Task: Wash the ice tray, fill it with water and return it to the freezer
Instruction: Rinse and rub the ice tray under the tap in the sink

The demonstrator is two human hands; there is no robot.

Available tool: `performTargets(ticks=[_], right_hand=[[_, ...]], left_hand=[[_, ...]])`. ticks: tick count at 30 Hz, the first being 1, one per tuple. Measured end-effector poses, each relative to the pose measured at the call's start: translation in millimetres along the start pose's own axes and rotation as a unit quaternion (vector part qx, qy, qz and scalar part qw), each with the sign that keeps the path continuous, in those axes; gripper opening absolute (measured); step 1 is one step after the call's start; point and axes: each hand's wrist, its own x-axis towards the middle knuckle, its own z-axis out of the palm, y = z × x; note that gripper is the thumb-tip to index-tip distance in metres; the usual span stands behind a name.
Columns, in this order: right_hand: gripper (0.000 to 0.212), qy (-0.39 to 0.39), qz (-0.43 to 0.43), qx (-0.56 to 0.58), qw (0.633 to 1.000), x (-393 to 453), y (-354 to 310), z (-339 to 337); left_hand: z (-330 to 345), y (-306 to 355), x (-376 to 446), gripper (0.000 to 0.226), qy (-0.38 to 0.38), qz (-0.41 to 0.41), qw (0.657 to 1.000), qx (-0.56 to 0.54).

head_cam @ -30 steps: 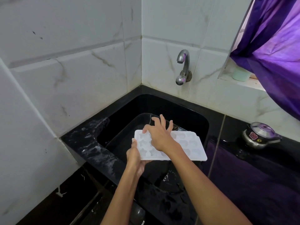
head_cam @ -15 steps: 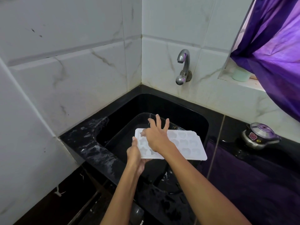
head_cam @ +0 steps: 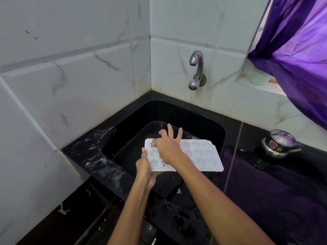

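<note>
The white ice tray (head_cam: pixel 200 156) is held roughly level above the black sink (head_cam: pixel 208 124), its shaped moulds facing up. The left hand (head_cam: pixel 146 167) grips the tray's near left end from below, thumb on the rim. The right hand (head_cam: pixel 168 147) lies on the moulds, fingers spread wide. A metal tap (head_cam: pixel 197 69) juts from the tiled wall (head_cam: pixel 70 85). A pressure cooker (head_cam: pixel 280 144) sits on the bench (head_cam: pixel 256 135) at the right.
</note>
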Motion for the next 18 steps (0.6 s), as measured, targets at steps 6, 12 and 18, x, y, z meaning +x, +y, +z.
performTargets(ticks=[6, 12, 18], right_hand=[[0.059, 0.061, 0.052, 0.084, 0.993, -11, 28, -25], [0.053, 0.083, 0.225, 0.073, 0.968, -49, 97, -36], [0.067, 0.037, 0.265, 0.078, 0.960, -65, 106, -14]], left_hand=[[-3, 2, 3, 0.042, 0.000, -0.006, 1.000, 0.005], [-12, 10, 10, 0.044, -0.001, -0.003, 1.000, -0.002], [-17, 13, 16, 0.042, 0.002, -0.006, 1.000, -0.014]])
